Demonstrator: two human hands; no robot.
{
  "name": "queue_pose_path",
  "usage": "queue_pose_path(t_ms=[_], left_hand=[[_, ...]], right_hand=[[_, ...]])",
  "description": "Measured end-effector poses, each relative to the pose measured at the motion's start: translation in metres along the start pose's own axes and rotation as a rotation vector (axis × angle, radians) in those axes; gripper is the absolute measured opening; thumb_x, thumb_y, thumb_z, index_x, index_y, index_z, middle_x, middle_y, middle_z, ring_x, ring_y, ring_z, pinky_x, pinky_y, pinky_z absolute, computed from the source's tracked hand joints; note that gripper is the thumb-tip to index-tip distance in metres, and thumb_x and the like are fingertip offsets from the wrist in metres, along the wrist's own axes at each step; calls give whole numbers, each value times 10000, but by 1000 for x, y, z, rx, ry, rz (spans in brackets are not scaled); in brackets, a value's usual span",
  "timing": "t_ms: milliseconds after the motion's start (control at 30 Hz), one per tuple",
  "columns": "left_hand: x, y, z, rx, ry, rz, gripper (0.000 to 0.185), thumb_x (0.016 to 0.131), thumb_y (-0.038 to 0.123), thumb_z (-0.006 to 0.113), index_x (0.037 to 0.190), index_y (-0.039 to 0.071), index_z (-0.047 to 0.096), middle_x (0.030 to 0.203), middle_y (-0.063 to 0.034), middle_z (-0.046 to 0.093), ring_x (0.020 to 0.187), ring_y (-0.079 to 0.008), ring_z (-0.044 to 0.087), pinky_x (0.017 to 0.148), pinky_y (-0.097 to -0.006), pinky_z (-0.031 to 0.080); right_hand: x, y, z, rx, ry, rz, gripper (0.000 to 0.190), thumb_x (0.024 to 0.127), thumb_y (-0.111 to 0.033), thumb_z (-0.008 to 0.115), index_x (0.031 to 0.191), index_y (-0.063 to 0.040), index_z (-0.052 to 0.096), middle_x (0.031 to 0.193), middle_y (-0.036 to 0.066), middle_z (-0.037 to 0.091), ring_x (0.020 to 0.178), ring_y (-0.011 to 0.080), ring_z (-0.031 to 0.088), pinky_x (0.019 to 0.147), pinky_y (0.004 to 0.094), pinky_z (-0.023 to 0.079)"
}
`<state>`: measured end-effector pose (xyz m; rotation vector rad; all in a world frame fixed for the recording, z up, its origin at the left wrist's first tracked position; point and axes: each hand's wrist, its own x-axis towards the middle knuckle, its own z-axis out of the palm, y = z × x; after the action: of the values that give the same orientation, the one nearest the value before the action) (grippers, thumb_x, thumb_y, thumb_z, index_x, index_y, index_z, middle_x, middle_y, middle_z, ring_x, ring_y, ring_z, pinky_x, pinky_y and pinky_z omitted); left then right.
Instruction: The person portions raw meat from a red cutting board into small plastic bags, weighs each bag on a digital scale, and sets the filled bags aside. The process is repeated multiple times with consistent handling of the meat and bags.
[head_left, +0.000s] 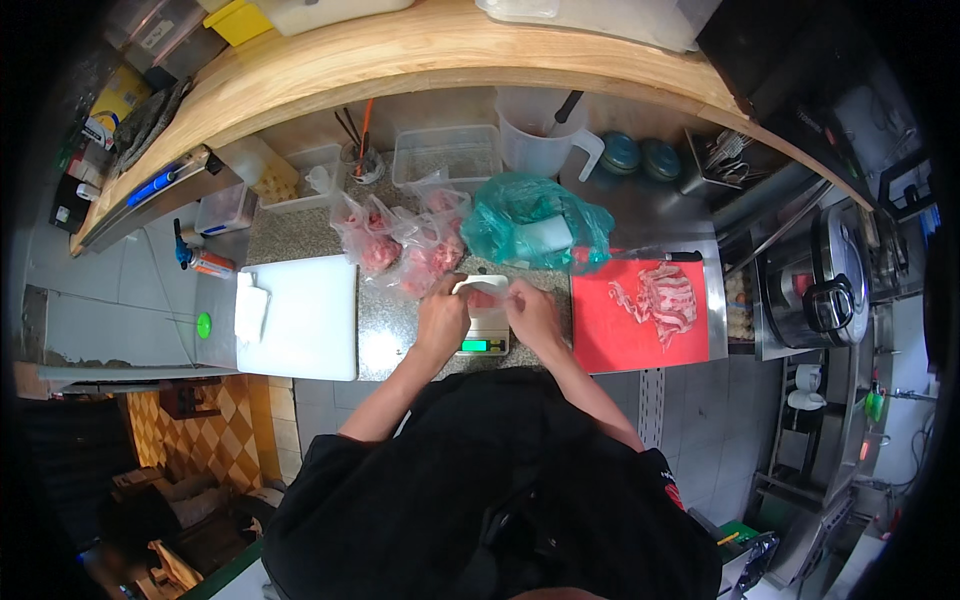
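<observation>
A digital scale (487, 336) with a lit green display sits in front of me on the speckled counter. On it is a white-rimmed container (481, 280) with clear plastic and some red meat (482, 299) inside. My left hand (441, 321) pinches the plastic at the left of the rim. At the right side, the fingers of my right hand (535, 313) are closed on the plastic's edge. Several knotted plastic bags of meat (435, 255) lie just beyond my left hand. Sliced marbled meat (669, 298) rests on a red cutting board (600, 337) to the right.
A green plastic bag (536, 221) lies behind the scale, near a knife (675, 256) on the red board's far edge. A white cutting board (311, 322) with a folded white cloth (252, 307) is at left. Overhead runs a wooden shelf (450, 56); a large cooker (814, 285) stands right.
</observation>
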<state>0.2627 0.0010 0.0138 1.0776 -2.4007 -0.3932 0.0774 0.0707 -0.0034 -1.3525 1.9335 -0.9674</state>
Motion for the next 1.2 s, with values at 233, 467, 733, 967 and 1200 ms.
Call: queue_pose_path(t_ms=[233, 467, 733, 967, 1200], left_hand=[[-13, 24, -2, 41, -32, -89, 419, 826, -32, 635, 1245, -35, 664, 1276, -208, 633, 986, -418, 711, 797, -484, 605], [-17, 19, -12, 103, -65, 10, 295, 821, 62, 747, 1115, 49, 762, 1317, -160, 640, 1169, -348, 609, 944, -460, 503], [0, 5, -6, 38, 31, 54, 158, 799, 141, 818, 941, 72, 806, 1371, -138, 635, 1242, -354, 564, 977, -462, 474], [23, -11, 6, 74, 66, 88, 167, 781, 46, 747, 939, 23, 796, 1430, -178, 607, 1339, -397, 518, 1079, -503, 459], [45, -37, 8, 137, -25, 22, 196, 770, 52, 731, 947, 60, 817, 1431, -167, 620, 1374, -404, 510, 1093, -515, 455]], right_hand=[[-15, -15, -5, -62, 60, -29, 135, 928, -213, 698, 988, -93, 678, 852, 149, 762, 821, 399, 746, 711, 505, 565], [-15, 9, 2, -29, -74, -7, 284, 892, -314, 801, 990, -74, 685, 877, 143, 771, 784, 319, 762, 707, 433, 586], [-9, 13, -9, 26, -7, -68, 457, 847, -395, 865, 1032, -19, 683, 889, 160, 772, 734, 271, 755, 677, 399, 592], [-16, 28, -25, 79, 11, -64, 310, 900, -260, 827, 1038, -25, 681, 930, 118, 770, 814, 234, 751, 720, 361, 582], [-25, 40, -28, 176, 48, -75, 258, 903, -206, 818, 991, -22, 661, 882, 127, 766, 683, 205, 726, 642, 351, 577]])
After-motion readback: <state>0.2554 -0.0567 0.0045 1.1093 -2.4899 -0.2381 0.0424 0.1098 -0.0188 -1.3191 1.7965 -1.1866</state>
